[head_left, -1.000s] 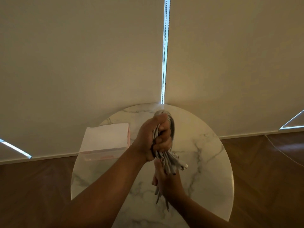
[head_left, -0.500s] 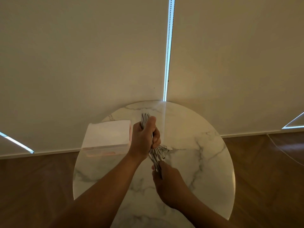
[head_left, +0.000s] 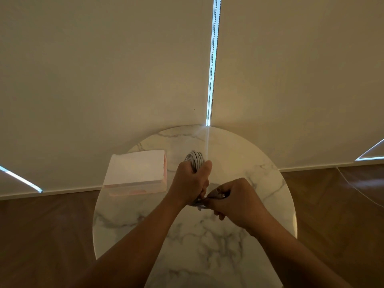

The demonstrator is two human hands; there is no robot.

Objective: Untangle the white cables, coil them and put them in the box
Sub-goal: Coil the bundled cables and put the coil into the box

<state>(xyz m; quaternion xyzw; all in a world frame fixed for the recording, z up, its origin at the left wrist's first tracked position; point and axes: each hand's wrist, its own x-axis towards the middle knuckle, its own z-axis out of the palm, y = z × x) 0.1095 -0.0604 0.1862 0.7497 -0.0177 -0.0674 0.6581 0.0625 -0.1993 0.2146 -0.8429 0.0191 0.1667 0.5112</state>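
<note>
hands (head_left: pixel 212 192) gripping white cables (head_left: pixel 195 161), looped bundle

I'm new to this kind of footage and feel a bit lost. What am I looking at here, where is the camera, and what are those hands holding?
There is no machine here: a person works with two bare hands. The one picture comes from a wide-angle camera worn on the person's head, looking forward and down, so the arms reach in from the bottom edge. Below them is a round marble table standing against pale window blinds. On its far left side sits a pale pink box. The left hand grips a bundle of white cables, whose loops stick out above the fist. The right hand pinches the loose cable ends at the bottom of the bundle.
</note>
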